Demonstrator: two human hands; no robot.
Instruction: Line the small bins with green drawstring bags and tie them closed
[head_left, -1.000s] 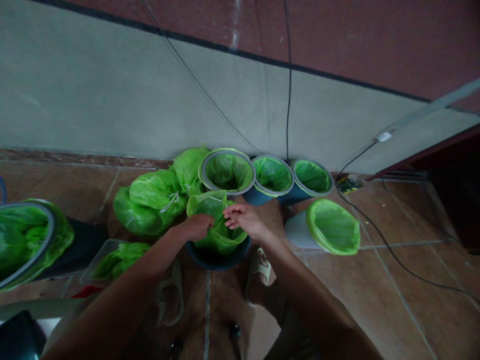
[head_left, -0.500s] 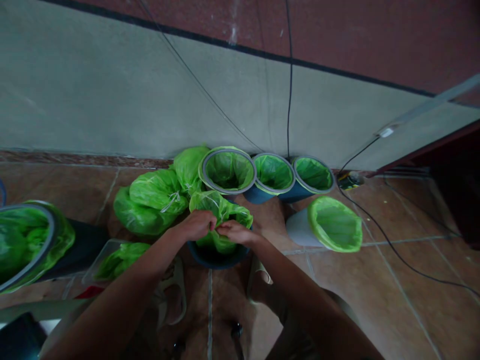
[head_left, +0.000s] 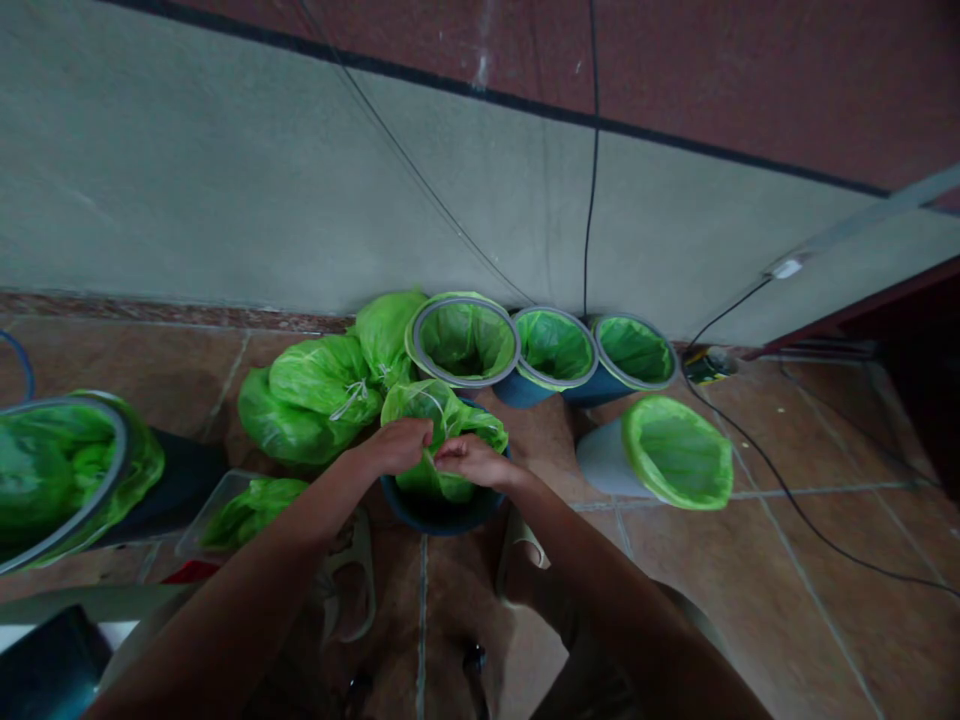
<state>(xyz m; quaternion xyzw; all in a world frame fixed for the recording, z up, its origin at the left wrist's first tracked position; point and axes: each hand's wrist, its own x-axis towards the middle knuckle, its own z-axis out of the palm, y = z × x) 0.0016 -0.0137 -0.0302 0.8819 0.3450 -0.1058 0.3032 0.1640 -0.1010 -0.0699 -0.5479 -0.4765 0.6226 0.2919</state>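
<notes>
A thin green bin bag [head_left: 420, 400] lies gathered in the mouth of a dark blue bin [head_left: 446, 522] between my feet. My left hand [head_left: 403, 444] is closed on the bag's edge at the left of the opening. Close beside it, my right hand [head_left: 474, 462] pinches the bag near the middle, fingers bent together. The two hands almost meet above the bin. Part of the bag hangs below them into the bin, and a pale drawstring shows near its upper edge. My fingertips are partly hidden.
Tied full green bags [head_left: 319, 395] sit to the left. Three lined bins, including a large one [head_left: 517, 345], stand along the wall. A pale lined bin [head_left: 611, 460] tilts at right; another [head_left: 180, 480] and a clear tub [head_left: 202, 520] are at left. A black cable [head_left: 795, 505] crosses the floor.
The view has shifted slightly, so the surroundings sit a little further right. Both hands keep hold of the bag at almost the same place over the bin.
</notes>
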